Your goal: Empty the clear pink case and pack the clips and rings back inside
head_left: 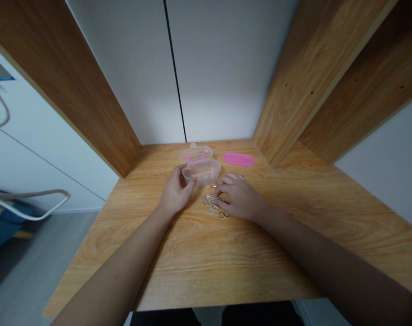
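A clear plastic box [202, 174] stands on the wooden table with its hinged lid [195, 155] tipped back behind it; the lid has a pink handle. My left hand [176, 190] grips the box's left end between thumb and fingers. Just in front of the box lies a small heap of shiny metal pieces [211, 200], some thin and straight, some with round loops; their exact kind is too small to tell. Over the heap's right side, my right hand [238, 195] is curled, thumb and fingers closed around thin metal pieces. Its palm hides part of the heap.
A flat pink oval piece [239, 159] lies behind my right hand. Wooden panels [294, 86] rise on both sides of the table [206, 258], with a white wall [219, 81] at the back. A white tube [39, 216] stands beyond the left edge.
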{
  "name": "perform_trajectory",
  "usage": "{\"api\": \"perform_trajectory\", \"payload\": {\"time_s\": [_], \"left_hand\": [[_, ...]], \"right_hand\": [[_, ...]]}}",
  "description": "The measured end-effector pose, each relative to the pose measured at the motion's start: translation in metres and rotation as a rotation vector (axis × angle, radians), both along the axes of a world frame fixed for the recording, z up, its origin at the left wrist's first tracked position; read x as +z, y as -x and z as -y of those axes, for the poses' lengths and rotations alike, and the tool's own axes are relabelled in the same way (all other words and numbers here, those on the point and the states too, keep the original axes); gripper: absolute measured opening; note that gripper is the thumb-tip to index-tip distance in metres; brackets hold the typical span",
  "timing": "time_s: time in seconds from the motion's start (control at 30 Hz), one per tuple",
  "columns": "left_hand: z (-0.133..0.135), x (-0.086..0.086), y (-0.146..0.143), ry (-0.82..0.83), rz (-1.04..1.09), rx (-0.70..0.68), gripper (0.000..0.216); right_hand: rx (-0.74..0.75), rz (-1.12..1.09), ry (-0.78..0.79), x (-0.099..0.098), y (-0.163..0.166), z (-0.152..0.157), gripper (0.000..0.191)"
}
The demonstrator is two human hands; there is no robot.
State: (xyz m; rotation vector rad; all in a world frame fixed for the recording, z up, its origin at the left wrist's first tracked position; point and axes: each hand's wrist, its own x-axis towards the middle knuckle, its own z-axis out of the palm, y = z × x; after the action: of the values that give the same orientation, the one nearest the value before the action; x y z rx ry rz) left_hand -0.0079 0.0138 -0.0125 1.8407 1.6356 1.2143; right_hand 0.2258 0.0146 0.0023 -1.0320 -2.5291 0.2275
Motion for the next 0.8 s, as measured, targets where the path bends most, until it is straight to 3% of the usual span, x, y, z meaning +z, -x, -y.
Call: {"api": "perform_trajectory", "payload": {"time_s": [0.4,0.8], "left_hand": [[-0.001,-0.003,0.001,0.002,0.018,0.0,0.053],[-0.003,-0.008,0.003,-0.014,0.023,-0.061,0.053]], "right_hand": [[0.042,0.02,0.006,0.0,-0.005,-0.005,0.015],[-0.073,-0.103,-0.173,0.003,-0.009,-0.011,0.017]]}}
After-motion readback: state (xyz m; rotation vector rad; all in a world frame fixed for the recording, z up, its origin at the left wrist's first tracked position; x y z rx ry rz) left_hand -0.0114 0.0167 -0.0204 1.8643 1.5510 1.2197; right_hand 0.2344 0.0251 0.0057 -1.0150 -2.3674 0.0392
